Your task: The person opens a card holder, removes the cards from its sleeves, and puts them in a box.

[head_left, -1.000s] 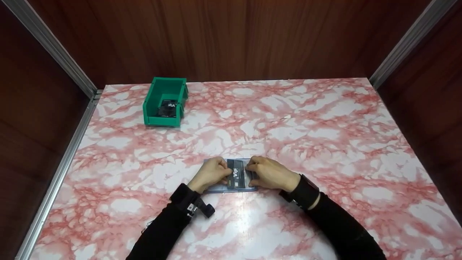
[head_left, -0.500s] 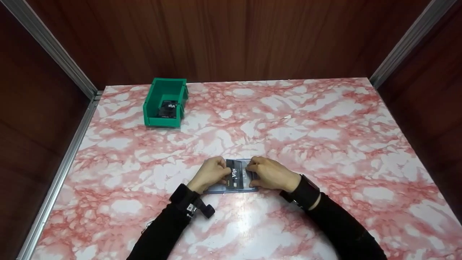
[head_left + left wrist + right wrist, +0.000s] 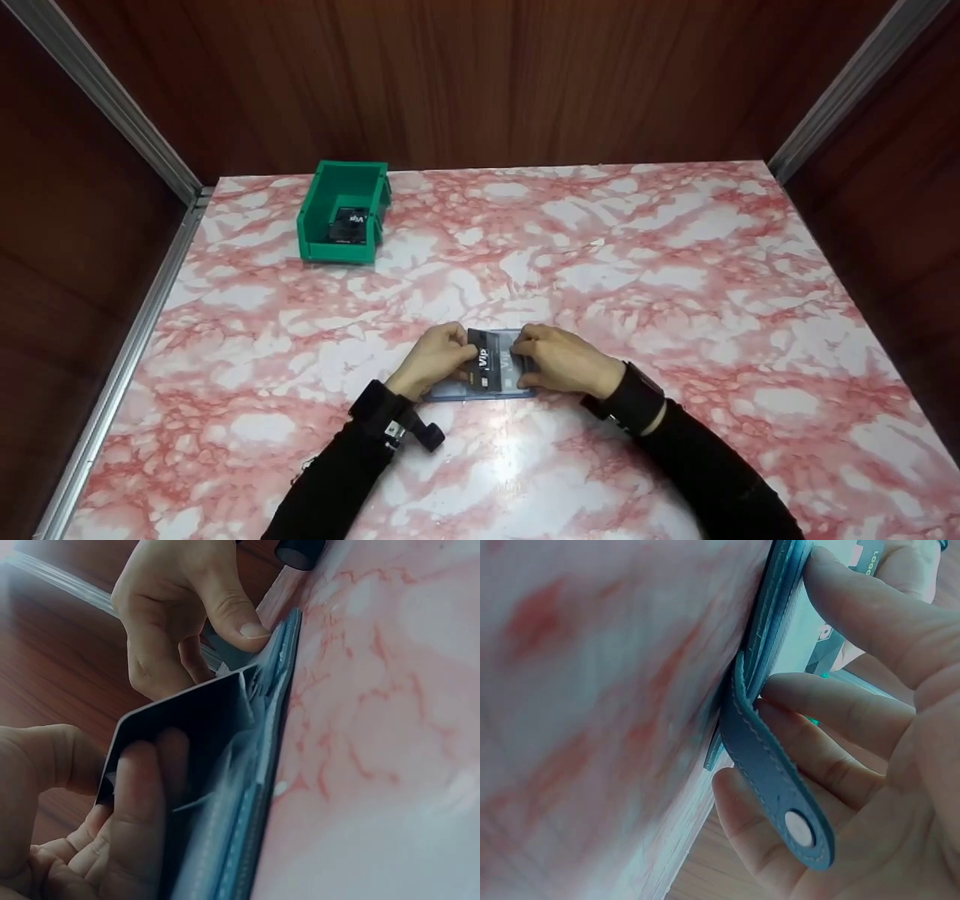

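Note:
A blue card holder (image 3: 450, 391) with clear sleeves lies open on the table. My left hand (image 3: 433, 361) pinches a black card (image 3: 482, 366) marked "Vip", thumb on its face and fingers behind. That card (image 3: 206, 716) stands tilted up from the sleeves in the left wrist view, its far edge among the clear plastic. My right hand (image 3: 566, 360) grips the holder's right part, its thumb pressing at the sleeves. Faint "Vip" lettering shows through the sleeve beside it. A snap strap (image 3: 769, 765) sticks out past the right fingers in the right wrist view.
A green bin (image 3: 337, 253) with black "Vip" cards (image 3: 349, 225) in it stands at the back left of the marbled table (image 3: 637, 465). Brown wood-look panels (image 3: 480, 82) enclose the back and sides.
My left hand and the black card have shifted slightly left, and the card tilts up more. A wider strip of clear sleeve shows by the right hand, which stays in place.

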Action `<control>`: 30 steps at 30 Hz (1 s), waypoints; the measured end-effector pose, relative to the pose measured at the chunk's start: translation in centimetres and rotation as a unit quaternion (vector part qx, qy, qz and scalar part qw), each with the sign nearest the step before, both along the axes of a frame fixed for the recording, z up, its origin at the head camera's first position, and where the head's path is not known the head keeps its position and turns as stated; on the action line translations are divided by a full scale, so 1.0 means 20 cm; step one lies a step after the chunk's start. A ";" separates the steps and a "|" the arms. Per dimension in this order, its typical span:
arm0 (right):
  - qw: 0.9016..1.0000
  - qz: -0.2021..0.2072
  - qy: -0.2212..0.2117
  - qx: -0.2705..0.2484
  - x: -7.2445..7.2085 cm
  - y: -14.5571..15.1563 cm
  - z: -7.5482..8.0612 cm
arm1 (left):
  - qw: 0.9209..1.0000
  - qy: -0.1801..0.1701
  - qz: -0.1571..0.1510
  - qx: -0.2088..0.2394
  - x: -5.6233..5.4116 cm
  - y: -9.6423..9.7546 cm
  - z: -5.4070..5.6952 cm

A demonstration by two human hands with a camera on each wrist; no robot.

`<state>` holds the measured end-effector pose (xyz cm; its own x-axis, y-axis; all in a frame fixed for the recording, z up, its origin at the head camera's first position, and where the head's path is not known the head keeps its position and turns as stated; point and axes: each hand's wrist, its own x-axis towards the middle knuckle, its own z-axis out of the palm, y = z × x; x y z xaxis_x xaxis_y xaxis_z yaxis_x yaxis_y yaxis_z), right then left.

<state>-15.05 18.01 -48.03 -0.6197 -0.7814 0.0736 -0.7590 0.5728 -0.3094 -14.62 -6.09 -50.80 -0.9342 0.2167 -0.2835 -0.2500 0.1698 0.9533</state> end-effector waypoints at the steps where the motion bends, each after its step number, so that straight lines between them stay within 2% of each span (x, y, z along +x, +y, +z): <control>1: 1.000 0.001 0.000 0.000 0.00 0.00 0.00 | 1.000 -0.002 -0.001 0.006 0.00 0.00 0.00; 11: 1.000 0.005 -0.004 -0.010 0.00 0.00 0.00 | 1.000 0.000 -0.001 0.001 -0.01 -0.04 0.01; 24: 1.000 0.003 0.000 -0.010 0.00 0.01 0.00 | 0.998 0.016 -0.010 -0.054 -0.01 -0.08 0.07; 30: 1.000 0.001 -0.005 -0.005 0.00 0.01 0.00 | 0.999 0.019 -0.002 -0.043 -0.01 -0.10 0.08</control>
